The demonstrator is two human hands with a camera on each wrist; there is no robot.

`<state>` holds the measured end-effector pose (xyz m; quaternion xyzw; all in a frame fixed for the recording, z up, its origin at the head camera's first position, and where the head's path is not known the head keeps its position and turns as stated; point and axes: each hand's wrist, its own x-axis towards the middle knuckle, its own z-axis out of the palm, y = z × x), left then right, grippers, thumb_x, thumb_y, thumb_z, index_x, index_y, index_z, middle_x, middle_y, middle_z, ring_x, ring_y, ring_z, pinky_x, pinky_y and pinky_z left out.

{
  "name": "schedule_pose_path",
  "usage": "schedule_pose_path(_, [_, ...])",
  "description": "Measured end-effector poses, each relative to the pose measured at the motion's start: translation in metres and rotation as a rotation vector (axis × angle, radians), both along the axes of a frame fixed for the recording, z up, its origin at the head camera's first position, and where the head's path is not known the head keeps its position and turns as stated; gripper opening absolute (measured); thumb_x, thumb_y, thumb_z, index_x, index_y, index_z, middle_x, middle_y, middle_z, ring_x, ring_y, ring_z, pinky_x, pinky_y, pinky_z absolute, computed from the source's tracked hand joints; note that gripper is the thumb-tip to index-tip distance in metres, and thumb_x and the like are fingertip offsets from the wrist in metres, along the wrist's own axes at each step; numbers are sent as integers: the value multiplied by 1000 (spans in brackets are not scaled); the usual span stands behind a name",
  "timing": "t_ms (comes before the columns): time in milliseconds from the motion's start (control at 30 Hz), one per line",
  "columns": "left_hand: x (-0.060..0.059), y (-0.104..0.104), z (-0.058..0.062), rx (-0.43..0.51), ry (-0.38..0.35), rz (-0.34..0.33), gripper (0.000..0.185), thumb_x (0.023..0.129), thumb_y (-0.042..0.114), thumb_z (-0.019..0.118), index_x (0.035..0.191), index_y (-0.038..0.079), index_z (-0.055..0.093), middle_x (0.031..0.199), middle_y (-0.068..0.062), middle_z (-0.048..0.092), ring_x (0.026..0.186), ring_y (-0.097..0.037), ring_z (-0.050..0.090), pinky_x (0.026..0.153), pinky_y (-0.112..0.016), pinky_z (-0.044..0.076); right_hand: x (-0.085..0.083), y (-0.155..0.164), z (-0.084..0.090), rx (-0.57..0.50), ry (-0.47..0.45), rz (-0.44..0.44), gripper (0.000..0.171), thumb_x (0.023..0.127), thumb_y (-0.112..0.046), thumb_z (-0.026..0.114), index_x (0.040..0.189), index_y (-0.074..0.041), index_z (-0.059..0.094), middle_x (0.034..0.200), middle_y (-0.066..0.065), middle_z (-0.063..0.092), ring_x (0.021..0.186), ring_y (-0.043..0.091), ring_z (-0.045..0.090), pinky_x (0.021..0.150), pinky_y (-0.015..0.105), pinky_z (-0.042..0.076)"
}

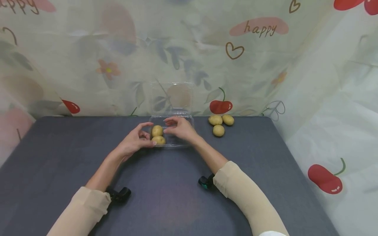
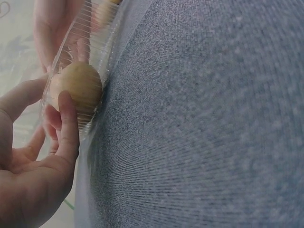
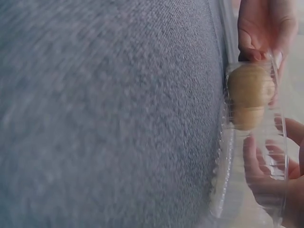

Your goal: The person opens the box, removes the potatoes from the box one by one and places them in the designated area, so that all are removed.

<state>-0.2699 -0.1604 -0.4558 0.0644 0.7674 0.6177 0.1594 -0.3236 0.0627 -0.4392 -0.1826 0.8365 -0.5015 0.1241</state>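
Left hand (image 1: 134, 141) fingers (image 2: 66, 123) curl against the near potato (image 1: 158, 140) in the clear tray (image 1: 177, 141) at frame centre; right hand (image 1: 180, 128) fingers rest loosely on a second potato (image 1: 157, 130). The light tray could slide on the worktop (image 1: 177, 196), spilling both.

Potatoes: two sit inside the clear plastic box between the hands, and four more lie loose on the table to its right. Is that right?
Not quite. The head view shows three loose potatoes on the table, not four. The rest holds: two potatoes sit in the clear plastic box between the left hand and right hand.
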Motion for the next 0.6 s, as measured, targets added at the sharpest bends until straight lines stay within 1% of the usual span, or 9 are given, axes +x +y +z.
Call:
schedule_pose_path(200, [0, 0, 1, 7, -6, -9, 84, 86, 8, 78, 154, 12, 28, 94, -10, 50, 88, -25, 53, 82, -38, 47, -3, -5, -5, 42, -3, 5, 47, 89, -17, 75, 132, -7, 63, 126, 14, 66, 113, 23, 64, 86, 31, 51])
schedule_pose_path(367, [0, 2, 1, 17, -8, -22, 84, 87, 9, 78, 154, 13, 27, 94, -10, 50, 88, -24, 54, 83, -39, 48, -4, -5, -6, 65, -13, 10, 48, 89, -20, 76, 133, -7, 63, 123, 12, 67, 111, 22, 63, 84, 28, 49])
schedule_pose_path(467, [0, 3, 0, 22, -13, -25, 85, 87, 11, 78, 155, 14, 27, 95, -10, 50, 89, -25, 55, 85, -39, 49, -5, -7, -7, 78, -39, 12, 50, 88, -22, 77, 134, -9, 63, 122, 10, 67, 108, 20, 64, 82, 27, 50])
schedule_pose_path(600, [0, 0, -2, 9, -20, -23, 86, 87, 14, 78, 155, 16, 26, 96, -11, 50, 90, -26, 54, 85, -39, 48, -6, -11, -9, 47, -107, 42, 52, 89, -21, 77, 137, -9, 60, 124, 12, 65, 102, 19, 66, 80, 29, 54])
